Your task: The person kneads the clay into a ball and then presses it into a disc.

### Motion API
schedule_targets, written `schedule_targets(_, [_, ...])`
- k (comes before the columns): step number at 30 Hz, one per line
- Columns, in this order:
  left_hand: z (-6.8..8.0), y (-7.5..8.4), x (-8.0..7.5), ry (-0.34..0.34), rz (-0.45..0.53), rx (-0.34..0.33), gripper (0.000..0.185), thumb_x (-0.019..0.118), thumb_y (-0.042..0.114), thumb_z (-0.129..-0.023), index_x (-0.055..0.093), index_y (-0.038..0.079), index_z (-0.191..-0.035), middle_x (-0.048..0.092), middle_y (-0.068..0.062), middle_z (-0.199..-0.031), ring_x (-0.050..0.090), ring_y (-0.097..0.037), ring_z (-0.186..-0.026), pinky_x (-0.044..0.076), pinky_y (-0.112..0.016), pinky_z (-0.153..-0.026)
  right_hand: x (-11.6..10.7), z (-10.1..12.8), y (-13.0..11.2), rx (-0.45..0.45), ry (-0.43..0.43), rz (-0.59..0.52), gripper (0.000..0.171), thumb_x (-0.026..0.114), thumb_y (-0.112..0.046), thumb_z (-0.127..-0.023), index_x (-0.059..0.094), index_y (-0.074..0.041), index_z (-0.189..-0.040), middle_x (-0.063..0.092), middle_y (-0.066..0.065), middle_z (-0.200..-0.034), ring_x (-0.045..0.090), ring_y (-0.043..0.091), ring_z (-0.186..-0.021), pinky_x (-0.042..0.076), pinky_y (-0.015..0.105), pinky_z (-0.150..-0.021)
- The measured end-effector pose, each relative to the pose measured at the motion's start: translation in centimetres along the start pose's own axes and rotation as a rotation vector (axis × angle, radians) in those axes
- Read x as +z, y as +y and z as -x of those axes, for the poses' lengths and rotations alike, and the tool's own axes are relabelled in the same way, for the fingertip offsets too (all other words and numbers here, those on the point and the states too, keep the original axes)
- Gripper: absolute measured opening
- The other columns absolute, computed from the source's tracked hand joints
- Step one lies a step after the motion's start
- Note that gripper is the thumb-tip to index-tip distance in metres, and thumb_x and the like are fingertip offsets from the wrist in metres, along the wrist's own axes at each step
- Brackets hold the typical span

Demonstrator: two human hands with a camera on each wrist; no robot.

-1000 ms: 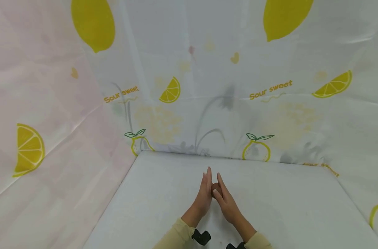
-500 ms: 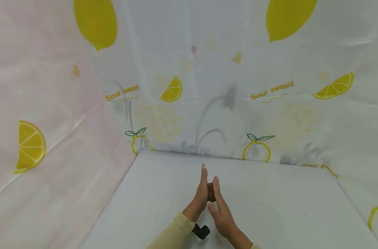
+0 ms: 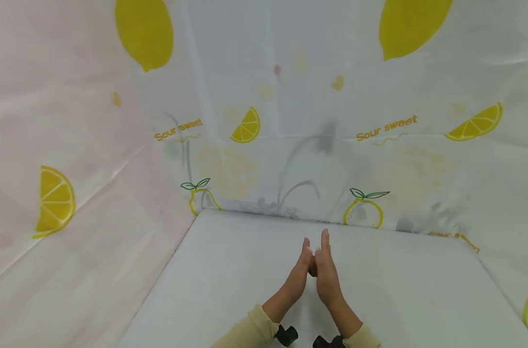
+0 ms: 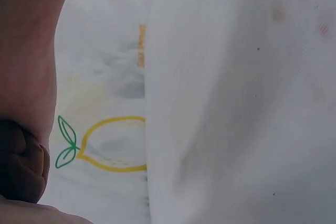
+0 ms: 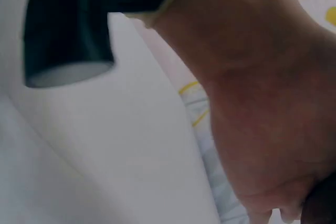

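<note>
Both hands are raised over the white table, palms facing, fingers mostly straight and pointing away. Between the palms sits a small brown lump that looks like clay point(image 3: 313, 267). My left hand point(image 3: 296, 280) presses it from the left and my right hand point(image 3: 329, 280) from the right. In the left wrist view the lump point(image 4: 21, 163) is dark, with deep creases, and skin borders it above and below. The right wrist view shows the palm side of the right hand point(image 5: 273, 129) and a dark edge of the lump point(image 5: 320, 203) at the lower right corner.
A white tabletop point(image 3: 238, 261) spreads under the hands. Behind it rises a sheet with lemon prints point(image 3: 264, 164), and a pinkish sheet point(image 3: 85, 145) stands at the left. Black wrist devices point(image 3: 286, 334) sit below the sleeves' cuffs.
The hands have slid back and forth against each other with the lump between them; the right hand now reaches farther forward than the left. Both have shifted right in the head view.
</note>
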State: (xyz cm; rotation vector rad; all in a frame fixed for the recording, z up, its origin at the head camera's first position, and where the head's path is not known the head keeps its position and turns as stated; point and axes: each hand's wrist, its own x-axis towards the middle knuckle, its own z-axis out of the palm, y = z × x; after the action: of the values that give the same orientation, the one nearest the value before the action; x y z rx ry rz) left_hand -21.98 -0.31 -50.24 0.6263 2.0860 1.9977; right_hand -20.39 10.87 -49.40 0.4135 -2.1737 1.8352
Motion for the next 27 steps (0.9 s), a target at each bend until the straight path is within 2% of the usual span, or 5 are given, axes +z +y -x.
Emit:
schedule_targets(7, [0.6, 0.5, 0.6, -0.107, -0.005, 0.066, 0.078, 0.009, 0.057, -0.108, -0.013, 0.003, -0.16, -0.016, -0.01, -0.168, -0.013, -0.028, -0.154, 0.0, -0.059, -0.121, -1.6, -1.4, 0.6, 0.113, -0.01, -0.079, 0.065, 0.02, -0.04, -0.113, -0.004, -0.006, -0.163, -0.009, 0.009, -0.17, -0.007, 0.024, -0.154, 0.006, 0.05, -0.121])
schedule_targets(11, [0.4, 0.7, 0.4, -0.073, 0.072, 0.096, 0.072, 0.003, 0.055, -0.108, -0.015, 0.009, -0.161, -0.019, -0.004, -0.168, -0.018, -0.023, -0.152, -0.006, -0.057, -0.121, -0.9, -0.8, 1.3, 0.123, -0.047, -0.066, 0.063, 0.018, -0.039, -0.113, 0.003, -0.004, -0.163, -0.003, 0.01, -0.17, -0.005, 0.022, -0.154, 0.005, 0.026, -0.12])
schedule_targets(15, [-0.2, 0.9, 0.1, 0.033, 0.09, 0.084, 0.072, 0.006, 0.057, -0.107, -0.013, 0.015, -0.163, -0.017, 0.0, -0.168, -0.016, -0.02, -0.153, -0.008, -0.057, -0.121, 0.2, 0.3, 1.7, 0.053, -0.049, -0.027, 0.055, 0.02, -0.029, -0.114, 0.009, -0.005, -0.163, 0.055, 0.028, -0.126, 0.049, 0.018, -0.115, 0.025, 0.016, -0.104])
schedule_targets(22, [-1.0, 1.1, 0.3, 0.203, 0.158, 0.027, 0.07, 0.013, 0.05, -0.11, -0.008, 0.01, -0.163, -0.01, -0.007, -0.17, -0.009, -0.026, -0.155, -0.004, -0.057, -0.121, 1.2, 2.0, 1.0, -0.063, -0.039, 0.082, 0.055, 0.031, -0.017, -0.112, 0.013, -0.005, -0.163, 0.004, 0.009, -0.169, 0.017, 0.02, -0.152, 0.02, 0.009, -0.109])
schedule_targets(27, [-1.5, 0.2, 0.1, 0.27, 0.211, 0.006, 0.07, 0.015, 0.049, -0.111, -0.005, 0.007, -0.163, -0.009, -0.013, -0.17, -0.009, -0.033, -0.155, -0.004, -0.061, -0.12, 1.5, 2.7, 0.2, -0.204, -0.044, 0.191, 0.059, 0.041, -0.009, -0.108, 0.02, -0.009, -0.163, 0.01, 0.01, -0.17, 0.003, 0.025, -0.156, 0.005, 0.011, -0.117])
